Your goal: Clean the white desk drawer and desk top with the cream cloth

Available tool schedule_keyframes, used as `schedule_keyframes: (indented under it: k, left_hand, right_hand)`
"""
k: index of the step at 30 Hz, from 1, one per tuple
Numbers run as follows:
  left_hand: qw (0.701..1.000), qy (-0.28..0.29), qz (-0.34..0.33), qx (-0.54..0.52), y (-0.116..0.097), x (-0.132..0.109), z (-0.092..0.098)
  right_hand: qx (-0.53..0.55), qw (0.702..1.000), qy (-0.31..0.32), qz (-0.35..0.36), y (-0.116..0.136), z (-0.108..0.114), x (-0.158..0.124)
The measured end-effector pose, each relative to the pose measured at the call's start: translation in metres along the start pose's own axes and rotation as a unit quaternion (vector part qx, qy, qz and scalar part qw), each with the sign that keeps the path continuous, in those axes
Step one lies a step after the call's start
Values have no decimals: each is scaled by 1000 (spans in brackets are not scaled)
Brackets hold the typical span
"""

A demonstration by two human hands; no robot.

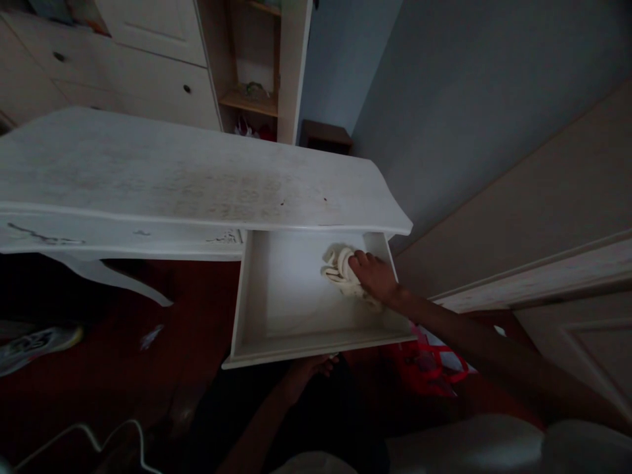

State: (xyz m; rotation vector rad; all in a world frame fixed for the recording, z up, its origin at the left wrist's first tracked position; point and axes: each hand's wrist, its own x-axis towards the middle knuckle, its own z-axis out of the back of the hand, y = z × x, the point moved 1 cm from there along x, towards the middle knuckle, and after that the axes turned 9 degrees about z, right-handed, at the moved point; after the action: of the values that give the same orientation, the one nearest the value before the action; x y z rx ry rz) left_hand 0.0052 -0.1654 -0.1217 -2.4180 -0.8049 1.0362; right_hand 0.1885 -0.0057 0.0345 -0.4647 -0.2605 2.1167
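My right hand (372,276) is closed on a crumpled cream cloth (343,270). It presses the cloth against the inside of a pulled-out white drawer (291,283), near the right side wall. My left hand (309,374) is low at the outer face of the drawer front, its fingers curled against it in shadow. A small pale spot shows by its fingertips, too dim to make out. The drawer belongs to a white desk (197,178) with a curved edge and dark smudges across its top.
A red bag (434,365) lies on the dark red floor right of the drawer. A shoe (39,345) and a white cable (99,444) are at left. Behind the desk stands a white cabinet (133,72) with an open shelf section (251,105). A grey wall (444,125) rises at right.
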Motion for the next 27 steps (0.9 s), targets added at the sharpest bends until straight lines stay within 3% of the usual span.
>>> schedule_keyframes:
  k: [4,10,21,27]
  left_hand:
    - [1000,-5,-14,-3,-2,-2,-1]
    - [1000,1,-16,2,-3,-3,-1]
    - [1000,12,-6,-9,4,6,7]
    - [1000,18,-18,-12,2,3,6]
  right_hand:
    - [17,995,-21,-96,-9,0,22]
    - [120,974,25,-193,-26,3,48]
    - [214,950,38,-222,-40,6,62]
    - [237,948,25,-210,-19,11,71]
